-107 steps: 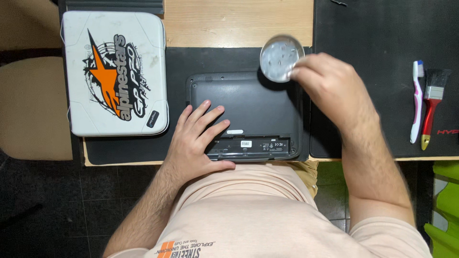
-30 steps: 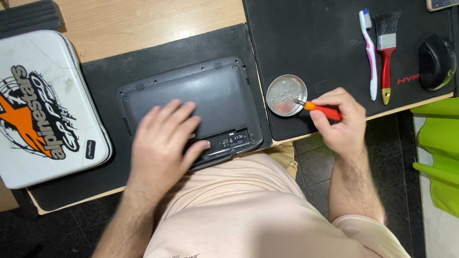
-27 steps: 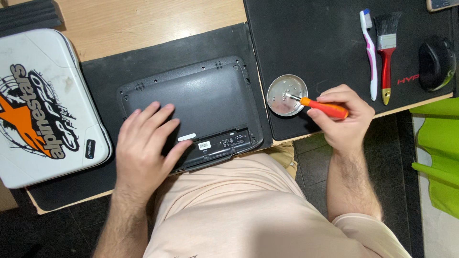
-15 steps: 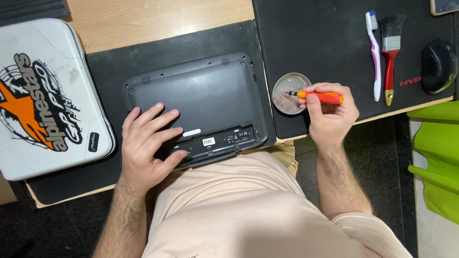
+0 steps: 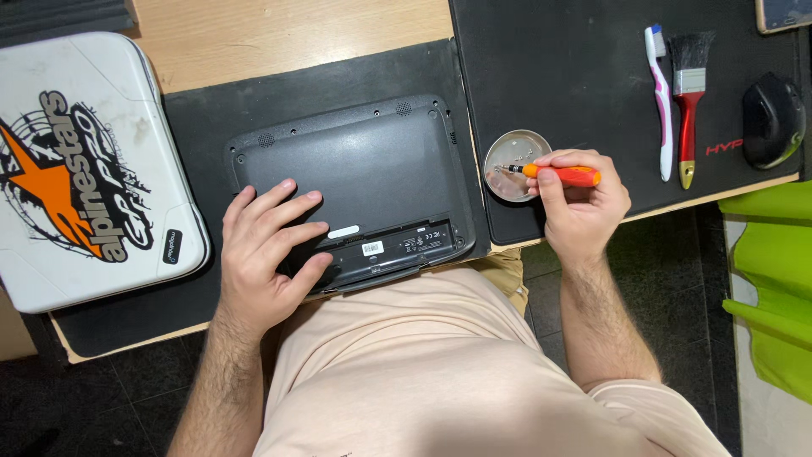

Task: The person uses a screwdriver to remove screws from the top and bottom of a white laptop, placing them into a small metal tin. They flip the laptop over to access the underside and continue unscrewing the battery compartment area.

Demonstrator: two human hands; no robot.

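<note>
A small black laptop [image 5: 355,182] lies upside down on a dark mat [image 5: 203,127], its open battery bay toward me. My left hand [image 5: 266,254] rests flat on its near left corner, fingers spread. My right hand [image 5: 584,203] grips an orange-handled screwdriver [image 5: 562,174], held level with the tip pointing left over a small round metal dish [image 5: 512,165]. Small screws lie in the dish.
A white hard case with an orange star design [image 5: 85,173] sits at the left. On the black desk mat [image 5: 575,68] at the right lie a toothbrush [image 5: 660,101], a red-handled paintbrush [image 5: 689,106] and a black mouse [image 5: 771,118]. Something green [image 5: 770,288] stands beside the table edge.
My right hand picked up the screwdriver from beside the dish and now holds its tip over the dish. My left hand slid toward the laptop's near left corner.
</note>
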